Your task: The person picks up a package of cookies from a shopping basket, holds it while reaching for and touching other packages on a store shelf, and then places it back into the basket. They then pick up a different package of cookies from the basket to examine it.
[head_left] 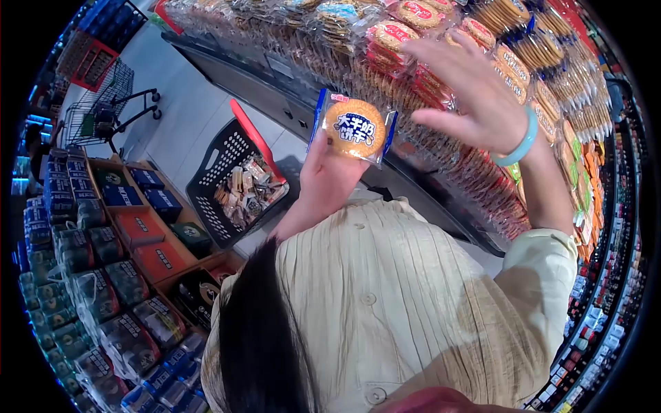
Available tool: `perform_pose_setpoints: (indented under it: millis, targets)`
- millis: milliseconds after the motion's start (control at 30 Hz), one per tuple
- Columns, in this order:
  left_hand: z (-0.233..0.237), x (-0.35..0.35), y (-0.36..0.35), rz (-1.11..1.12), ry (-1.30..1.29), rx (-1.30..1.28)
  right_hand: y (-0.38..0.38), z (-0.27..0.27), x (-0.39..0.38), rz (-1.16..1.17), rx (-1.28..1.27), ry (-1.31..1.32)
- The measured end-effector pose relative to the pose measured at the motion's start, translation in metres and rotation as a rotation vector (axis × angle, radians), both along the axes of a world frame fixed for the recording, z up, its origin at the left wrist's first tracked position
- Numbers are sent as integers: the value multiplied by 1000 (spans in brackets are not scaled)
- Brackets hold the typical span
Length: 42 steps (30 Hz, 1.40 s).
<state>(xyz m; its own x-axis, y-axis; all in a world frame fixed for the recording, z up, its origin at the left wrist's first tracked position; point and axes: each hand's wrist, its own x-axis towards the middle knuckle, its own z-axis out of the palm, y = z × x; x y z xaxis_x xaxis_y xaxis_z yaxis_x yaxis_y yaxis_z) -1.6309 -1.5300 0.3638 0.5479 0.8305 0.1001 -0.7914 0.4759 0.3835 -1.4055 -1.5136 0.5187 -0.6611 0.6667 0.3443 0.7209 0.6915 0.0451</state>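
My left hand (332, 165) grips a wrapped biscuit (356, 129), a round golden one in a clear packet with blue edges and printed characters, held up in front of my chest. My right hand (460, 96) is raised over the biscuit display with its fingers stretched out and nothing in them; a pale green bangle (518, 141) circles the wrist. Beneath and beyond that hand lie rows of packaged biscuits (389, 38), some with red-and-white labels.
On the floor to the left stands a black shopping basket (206, 189) with a red handle, holding many small wrapped snacks. Stacked drink packs (103, 296) and boxes (155, 258) fill the lower left. A wire shopping cart (113, 96) stands farther back. The display's dark edge (275, 86) runs diagonally.
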Motion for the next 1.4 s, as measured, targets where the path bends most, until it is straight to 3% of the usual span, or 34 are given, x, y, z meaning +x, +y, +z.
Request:
perform_pose_setpoints:
  millis: [200,433,767,833,1000,1100,1167,1200,1300,1400]
  targets:
    - [7,-4,-6,69,69,33,-8,-43,-55,48,-243,108]
    - [-5,-21,-8,34,81,18,-10,-72,-84,5,-284,223]
    - [5,-37,-9,-46,190,80,-12,-82,-84,-11,-350,299]
    - [5,-40,-8,-45,398,26,-14,-81,-81,16,-385,303]
    - [0,-34,-10,-49,399,76,-16,-82,-74,32,-370,324]
    - [-15,-33,-5,8,405,109,-15,-63,-62,73,-375,286]
    - [-27,-36,6,-251,183,283,-12,-40,-47,90,-406,248]
    - [-21,-35,5,-250,183,284,-9,-29,-36,44,-335,262]
    - [-11,-31,2,-203,261,295,6,3,8,-86,-59,305]
    - [-22,-32,5,-122,451,334,34,44,68,-297,60,250]
